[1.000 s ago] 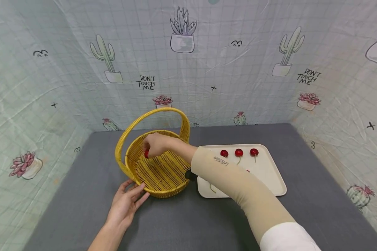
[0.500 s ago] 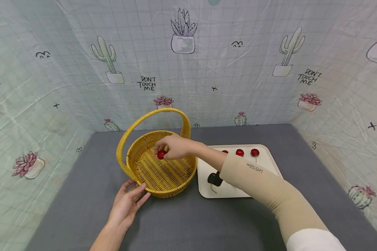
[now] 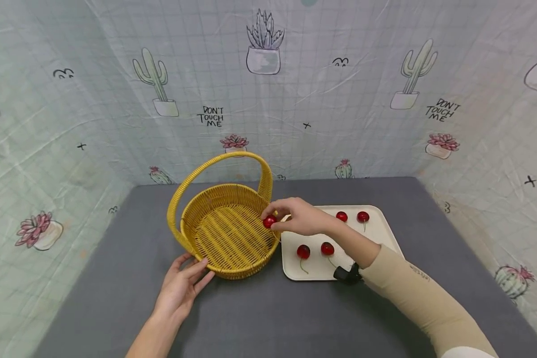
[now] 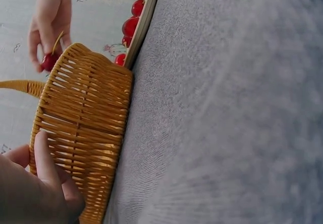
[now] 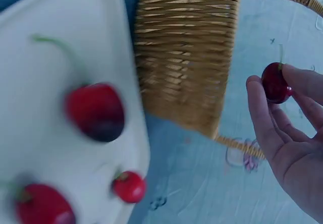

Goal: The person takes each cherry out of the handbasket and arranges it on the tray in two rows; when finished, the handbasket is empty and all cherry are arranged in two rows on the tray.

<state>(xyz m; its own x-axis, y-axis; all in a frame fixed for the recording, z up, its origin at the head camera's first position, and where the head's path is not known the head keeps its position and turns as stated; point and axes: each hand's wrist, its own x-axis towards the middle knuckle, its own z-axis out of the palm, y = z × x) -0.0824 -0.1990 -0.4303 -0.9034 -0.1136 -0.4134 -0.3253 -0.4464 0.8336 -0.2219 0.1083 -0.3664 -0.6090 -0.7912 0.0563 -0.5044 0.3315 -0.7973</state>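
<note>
My right hand [image 3: 302,217] pinches a red cherry [image 3: 269,222] by its body, between thumb and fingertips, above the right rim of the yellow wicker basket [image 3: 237,273]. In the right wrist view the held cherry [image 5: 275,84] has a thin green stem. My left hand [image 3: 179,288] grips the basket's front-left rim, with fingers along its outer wall in the left wrist view. Inside the basket the bare woven bottom shows. A white tray [image 3: 391,248] stands to the right, with cherries lying on it, such as a front one [image 3: 303,251] and a back one [image 3: 363,217].
The basket's tall arched handle [image 3: 219,158] rises over its opening. A grey cloth [image 3: 268,318] covers the table. Fabric with cactus prints [image 3: 304,99] hangs behind and at both sides. A black wrist strap [image 3: 348,273] sits below my right forearm, over the tray's front edge.
My right hand has moved right, from inside the basket to above its right rim, with the cherry still pinched. The front tray cherries came into sight. My left hand stays on the rim.
</note>
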